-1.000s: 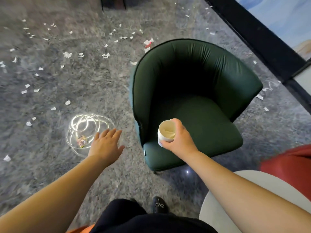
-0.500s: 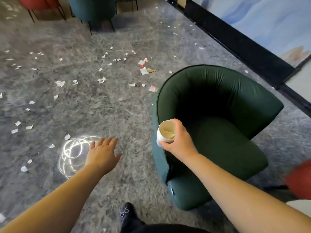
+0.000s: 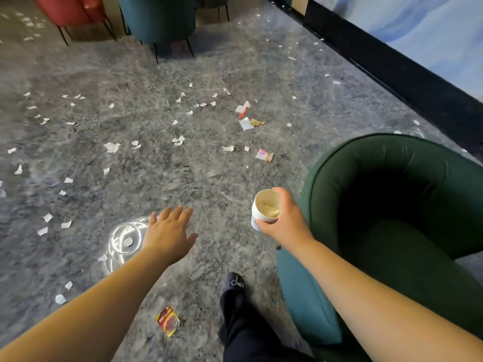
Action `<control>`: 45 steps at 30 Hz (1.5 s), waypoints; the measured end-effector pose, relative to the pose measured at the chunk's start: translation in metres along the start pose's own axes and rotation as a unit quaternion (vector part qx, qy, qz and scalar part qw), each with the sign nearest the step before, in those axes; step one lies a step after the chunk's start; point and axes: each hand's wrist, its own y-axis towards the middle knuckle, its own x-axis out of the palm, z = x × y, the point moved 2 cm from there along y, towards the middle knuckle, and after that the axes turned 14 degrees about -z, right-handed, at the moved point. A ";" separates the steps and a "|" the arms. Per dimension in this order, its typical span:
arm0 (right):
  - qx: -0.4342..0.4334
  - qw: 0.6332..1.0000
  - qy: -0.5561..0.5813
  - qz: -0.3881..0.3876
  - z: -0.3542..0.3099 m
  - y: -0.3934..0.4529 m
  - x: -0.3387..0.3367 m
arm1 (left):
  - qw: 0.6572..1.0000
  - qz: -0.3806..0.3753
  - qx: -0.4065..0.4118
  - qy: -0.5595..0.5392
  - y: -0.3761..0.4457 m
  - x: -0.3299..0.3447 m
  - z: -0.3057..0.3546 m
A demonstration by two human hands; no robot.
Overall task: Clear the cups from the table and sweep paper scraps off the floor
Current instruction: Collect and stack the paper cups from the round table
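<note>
Fingers of right hand [image 3: 283, 222] wrap cup [image 3: 265, 209], upright, mouth up; left hand [image 3: 167, 235] fingers spread

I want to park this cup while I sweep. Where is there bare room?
The green armchair's seat beside the right hand holding the cup looks bare. Floor between the left hand and the shoe is mostly free. Paper scraps crowd the floor beyond.
</note>
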 end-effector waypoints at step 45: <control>-0.014 0.996 -0.047 -0.074 -0.269 0.938 0.052 | 0.997 0.004 -0.058 -0.049 0.729 -0.428 -0.448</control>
